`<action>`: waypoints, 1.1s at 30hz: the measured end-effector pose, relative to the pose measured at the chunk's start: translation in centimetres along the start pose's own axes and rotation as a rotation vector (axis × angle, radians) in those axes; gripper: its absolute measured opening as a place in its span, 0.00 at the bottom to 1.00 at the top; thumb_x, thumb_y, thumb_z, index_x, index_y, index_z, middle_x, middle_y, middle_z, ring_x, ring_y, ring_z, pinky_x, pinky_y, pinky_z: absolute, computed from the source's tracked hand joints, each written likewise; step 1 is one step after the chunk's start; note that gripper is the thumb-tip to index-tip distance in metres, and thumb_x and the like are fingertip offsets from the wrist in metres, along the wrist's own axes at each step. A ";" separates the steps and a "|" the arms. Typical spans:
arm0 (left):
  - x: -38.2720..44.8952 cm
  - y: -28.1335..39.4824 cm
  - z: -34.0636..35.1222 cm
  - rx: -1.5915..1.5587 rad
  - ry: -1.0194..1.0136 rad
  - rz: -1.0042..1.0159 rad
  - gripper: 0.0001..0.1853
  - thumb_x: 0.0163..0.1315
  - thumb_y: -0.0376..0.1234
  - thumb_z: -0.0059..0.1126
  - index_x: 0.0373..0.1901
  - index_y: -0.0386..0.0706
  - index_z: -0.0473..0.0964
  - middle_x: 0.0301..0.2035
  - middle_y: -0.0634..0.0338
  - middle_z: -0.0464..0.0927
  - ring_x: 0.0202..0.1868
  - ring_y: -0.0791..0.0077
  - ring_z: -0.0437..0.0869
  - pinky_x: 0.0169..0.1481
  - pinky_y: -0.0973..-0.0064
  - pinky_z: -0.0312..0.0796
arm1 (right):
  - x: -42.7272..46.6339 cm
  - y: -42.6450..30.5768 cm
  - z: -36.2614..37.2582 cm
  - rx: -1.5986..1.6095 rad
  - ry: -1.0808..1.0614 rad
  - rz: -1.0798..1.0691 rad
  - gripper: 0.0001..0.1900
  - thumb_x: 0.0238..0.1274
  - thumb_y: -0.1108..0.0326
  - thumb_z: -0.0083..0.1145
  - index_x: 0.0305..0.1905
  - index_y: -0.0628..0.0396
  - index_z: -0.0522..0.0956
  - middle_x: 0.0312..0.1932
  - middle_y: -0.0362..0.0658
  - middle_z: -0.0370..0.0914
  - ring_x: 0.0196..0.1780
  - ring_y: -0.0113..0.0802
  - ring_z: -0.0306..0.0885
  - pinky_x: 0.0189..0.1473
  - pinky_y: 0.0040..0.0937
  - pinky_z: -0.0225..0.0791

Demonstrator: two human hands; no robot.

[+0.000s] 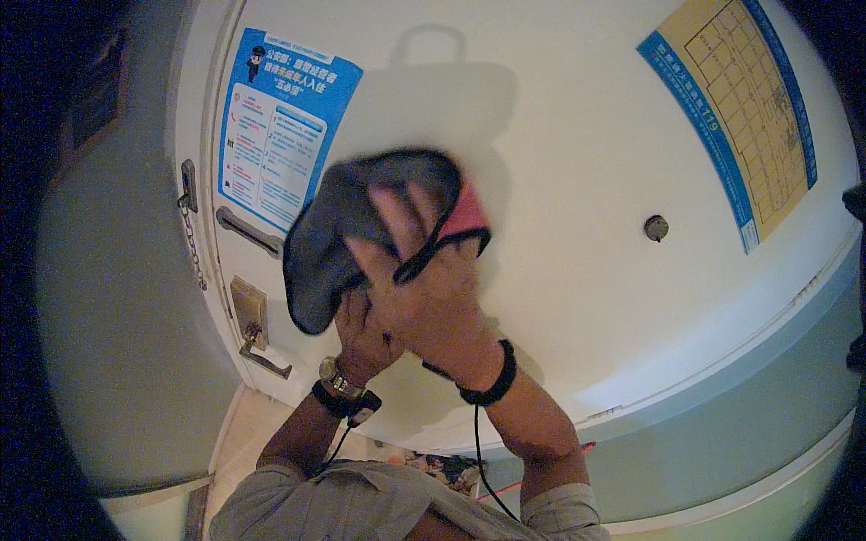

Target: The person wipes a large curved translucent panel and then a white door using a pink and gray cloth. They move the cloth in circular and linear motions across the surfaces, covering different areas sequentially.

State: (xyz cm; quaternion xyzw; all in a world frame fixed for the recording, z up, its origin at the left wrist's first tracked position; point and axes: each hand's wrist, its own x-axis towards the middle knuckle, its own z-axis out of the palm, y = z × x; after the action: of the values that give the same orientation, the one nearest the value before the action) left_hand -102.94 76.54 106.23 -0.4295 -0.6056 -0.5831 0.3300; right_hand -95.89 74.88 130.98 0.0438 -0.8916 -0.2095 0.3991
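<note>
A soft dark grey cloth item (338, 223) with black edging and a pinkish-red patch is held up in front of the door. It is blurred, and I cannot tell its exact kind. My right hand (436, 314) grips it, fingers spread across the grey cloth, with the red part beside them. Under its lower edge, my left hand (365, 338) holds it too; the cloth and my right hand hide most of its fingers. A metal wristwatch (342, 379) and a black strap with a small device (348, 404) are on my left wrist. Another black band (497, 379) circles my right wrist.
A white door (568, 169) fills the view, with a lever handle (264, 351), a pull handle (250, 233), a door chain (193, 243) and a round peephole fitting (655, 228). Two printed posters (284, 128) (744, 128) hang on it. A cable (484, 453) runs from my right wrist.
</note>
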 end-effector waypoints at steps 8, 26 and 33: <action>4.1 -1.6 -2.2 -0.104 -0.082 0.053 0.25 0.70 0.40 0.60 0.65 0.37 0.78 0.72 0.32 0.67 0.72 0.31 0.68 0.81 0.31 0.47 | -0.2 2.9 -3.0 -0.141 0.183 0.194 0.24 0.50 0.66 0.70 0.56 0.42 0.85 0.79 0.54 0.67 0.81 0.66 0.58 0.77 0.74 0.45; 9.2 13.8 2.5 -0.080 -0.002 0.343 0.21 0.70 0.39 0.59 0.64 0.49 0.82 0.77 0.37 0.64 0.83 0.31 0.53 0.84 0.30 0.33 | -17.5 13.5 -15.1 -0.499 0.576 0.592 0.28 0.48 0.68 0.62 0.60 0.53 0.82 0.78 0.65 0.64 0.81 0.72 0.57 0.80 0.71 0.46; 7.4 18.1 5.2 -0.037 -0.060 0.444 0.20 0.70 0.38 0.59 0.62 0.49 0.83 0.77 0.36 0.65 0.83 0.30 0.53 0.84 0.29 0.33 | -29.2 13.5 -14.1 -0.465 0.753 0.866 0.23 0.57 0.67 0.58 0.58 0.61 0.77 0.78 0.75 0.58 0.80 0.77 0.55 0.81 0.70 0.46</action>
State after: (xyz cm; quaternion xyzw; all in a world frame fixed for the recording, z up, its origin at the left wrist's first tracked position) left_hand -89.12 81.81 120.00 -0.5755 -0.4950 -0.4939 0.4241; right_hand -64.63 89.55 124.60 -0.3394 -0.5575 -0.1872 0.7341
